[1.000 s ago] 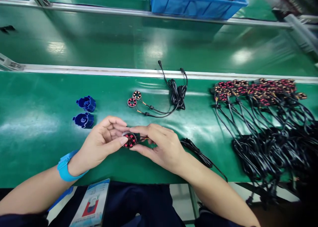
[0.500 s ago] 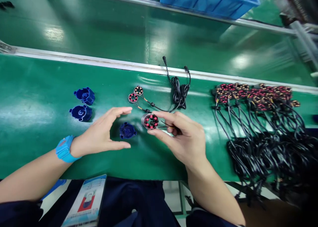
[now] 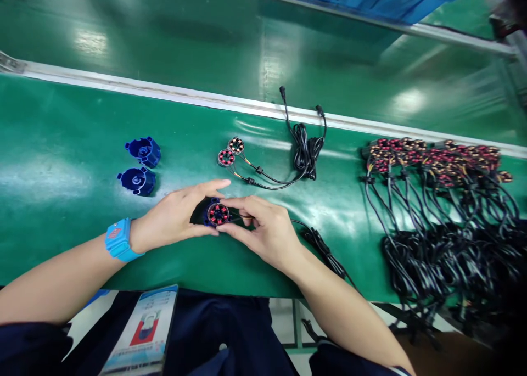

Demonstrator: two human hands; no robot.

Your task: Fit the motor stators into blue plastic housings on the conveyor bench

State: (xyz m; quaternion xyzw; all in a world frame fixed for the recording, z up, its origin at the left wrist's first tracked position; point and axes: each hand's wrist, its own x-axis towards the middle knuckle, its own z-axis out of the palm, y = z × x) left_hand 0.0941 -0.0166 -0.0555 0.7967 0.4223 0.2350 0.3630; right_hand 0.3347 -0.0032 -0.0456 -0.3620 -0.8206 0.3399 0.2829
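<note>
A round wound stator with red coils is pinched between the thumb and index finger of my right hand. It sits over the mouth of a blue plastic housing; how deep it goes in, I cannot tell. My left hand curves around the housing's left side with thumb and fingers apart. Its thumb tip is close to the housing's near edge; contact is unclear. From the held stator a black cable runs under my right hand and along the forearm.
Two more blue housings stand at the left. Beyond my hands lie two stators with coiled black cables. Many stators with bundled cables fill the right side. A blue bin sits on the shelf above.
My right hand has carried the stator left, from beside the blue housing to over it. My left hand has moved right, closer around the housing. The view has shifted slightly.
</note>
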